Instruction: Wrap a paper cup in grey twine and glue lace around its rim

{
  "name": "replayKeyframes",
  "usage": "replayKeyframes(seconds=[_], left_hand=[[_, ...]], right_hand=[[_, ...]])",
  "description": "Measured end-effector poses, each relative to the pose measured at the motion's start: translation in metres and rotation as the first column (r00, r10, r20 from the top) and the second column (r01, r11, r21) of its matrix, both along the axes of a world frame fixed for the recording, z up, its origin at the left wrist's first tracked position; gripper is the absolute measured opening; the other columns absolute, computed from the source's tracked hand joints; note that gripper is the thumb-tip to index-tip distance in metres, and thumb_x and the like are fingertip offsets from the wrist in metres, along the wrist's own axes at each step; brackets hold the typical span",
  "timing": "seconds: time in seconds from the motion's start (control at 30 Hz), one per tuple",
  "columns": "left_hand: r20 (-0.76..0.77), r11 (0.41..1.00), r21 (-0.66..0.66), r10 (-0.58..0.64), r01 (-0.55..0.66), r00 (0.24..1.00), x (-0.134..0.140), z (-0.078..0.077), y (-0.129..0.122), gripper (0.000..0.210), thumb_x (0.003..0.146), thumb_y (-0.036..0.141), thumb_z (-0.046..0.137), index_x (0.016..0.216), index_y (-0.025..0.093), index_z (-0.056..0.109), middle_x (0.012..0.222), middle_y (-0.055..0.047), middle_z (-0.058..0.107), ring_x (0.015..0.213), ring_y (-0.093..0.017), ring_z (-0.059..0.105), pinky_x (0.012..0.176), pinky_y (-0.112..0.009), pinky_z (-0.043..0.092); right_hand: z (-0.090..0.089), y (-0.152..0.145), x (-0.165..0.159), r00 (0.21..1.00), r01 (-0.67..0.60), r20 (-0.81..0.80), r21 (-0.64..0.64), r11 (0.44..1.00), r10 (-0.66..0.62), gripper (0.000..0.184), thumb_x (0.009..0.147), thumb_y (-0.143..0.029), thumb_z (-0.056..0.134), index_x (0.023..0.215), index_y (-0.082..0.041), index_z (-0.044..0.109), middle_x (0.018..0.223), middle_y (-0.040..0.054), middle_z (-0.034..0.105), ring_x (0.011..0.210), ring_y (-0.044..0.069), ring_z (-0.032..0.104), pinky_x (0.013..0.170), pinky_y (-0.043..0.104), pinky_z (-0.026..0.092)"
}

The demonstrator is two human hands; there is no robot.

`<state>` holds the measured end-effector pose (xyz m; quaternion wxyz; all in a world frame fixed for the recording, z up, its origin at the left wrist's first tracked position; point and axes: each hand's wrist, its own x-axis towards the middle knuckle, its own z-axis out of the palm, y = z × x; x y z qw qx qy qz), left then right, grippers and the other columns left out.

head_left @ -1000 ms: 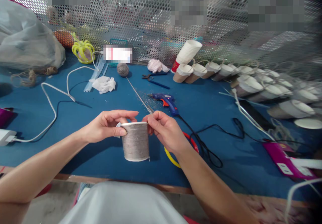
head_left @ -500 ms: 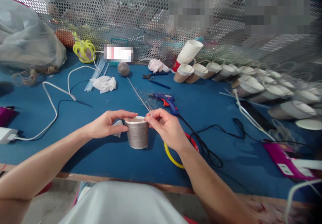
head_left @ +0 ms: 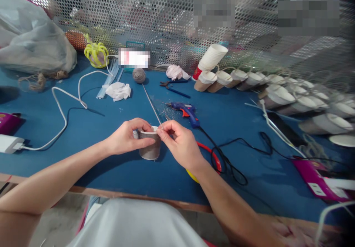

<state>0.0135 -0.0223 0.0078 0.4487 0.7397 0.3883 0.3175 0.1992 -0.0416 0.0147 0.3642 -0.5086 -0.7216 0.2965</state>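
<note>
In the head view, a paper cup [head_left: 149, 153] wrapped in grey-brown yarn stands in front of me, its white rim upward. My left hand [head_left: 128, 138] grips its wall, fingers over the rim and thumb pressed on the outside. At the right side of the rim, my right hand [head_left: 181, 140] pinches a strand of grey yarn [head_left: 150, 103]. That strand runs taut from a yarn ball [head_left: 139, 75] farther back. A blue glue gun [head_left: 185, 110] lies just beyond my right hand. The cup's inside is mostly hidden by my fingers.
Wrapped cups with handles [head_left: 219, 81] fill the back right beside a stack of white cups [head_left: 213, 56]. Pliers [head_left: 177, 88], crumpled tissue [head_left: 118, 91] and glue sticks [head_left: 108, 80] lie behind. A black cord [head_left: 235, 143] and red-yellow ring [head_left: 213, 158] lie right; a white cable [head_left: 62, 110] left.
My left thumb has slid farther across the cup's front, and the fingers reach deeper over the rim. My right hand has shifted slightly left, still pinching the yarn.
</note>
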Motion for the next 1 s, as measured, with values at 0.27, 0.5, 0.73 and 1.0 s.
replayKeyframes(seconds=[0.27, 0.5, 0.73, 1.0], left_hand=[[0.035, 0.993, -0.119, 0.010, -0.006, 0.999, 0.001, -0.001, -0.003, 0.020, 0.073, 0.032, 0.062, 0.076, 0.013, 0.059, 0.094, -0.009, 0.065, 0.084, -0.019, 0.059, 0.077, -0.032, 0.046], [0.210, 0.985, -0.171, -0.001, 0.038, 0.978, 0.004, -0.001, -0.004, 0.017, 0.073, 0.028, 0.064, 0.070, 0.013, 0.057, 0.097, -0.009, 0.063, 0.088, -0.017, 0.058, 0.081, -0.030, 0.044], [0.180, 0.986, -0.164, 0.021, 0.009, 0.983, 0.004, -0.009, 0.000, 0.018, 0.073, 0.030, 0.064, 0.072, 0.013, 0.057, 0.096, -0.009, 0.063, 0.089, -0.018, 0.058, 0.085, -0.032, 0.044], [0.046, 0.998, -0.058, 0.039, -0.036, 0.998, 0.004, 0.003, -0.004, 0.019, 0.076, 0.032, 0.057, 0.078, 0.013, 0.058, 0.088, -0.008, 0.065, 0.086, -0.019, 0.058, 0.079, -0.032, 0.045]], right_hand=[[0.003, -0.003, 0.000, 0.998, 0.034, -0.055, -0.040, 0.999, -0.036, 0.021, 0.083, -0.037, 0.054, 0.069, -0.021, 0.050, 0.073, 0.0028, 0.062, 0.063, 0.014, 0.054, 0.060, 0.028, 0.045], [0.006, -0.007, 0.000, 0.986, 0.049, -0.153, -0.087, 0.995, -0.062, 0.021, 0.082, -0.038, 0.056, 0.072, -0.020, 0.052, 0.074, 0.0022, 0.063, 0.057, 0.011, 0.052, 0.055, 0.026, 0.045], [-0.001, -0.003, 0.001, 0.991, 0.036, -0.125, -0.069, 0.997, -0.045, 0.022, 0.083, -0.038, 0.054, 0.069, -0.022, 0.048, 0.073, 0.0022, 0.060, 0.060, 0.013, 0.053, 0.058, 0.027, 0.045], [0.000, -0.004, -0.001, 0.999, 0.027, -0.028, 0.030, 0.999, -0.026, 0.017, 0.084, -0.032, 0.052, 0.071, -0.023, 0.048, 0.073, 0.0024, 0.061, 0.068, 0.016, 0.057, 0.066, 0.031, 0.047]])
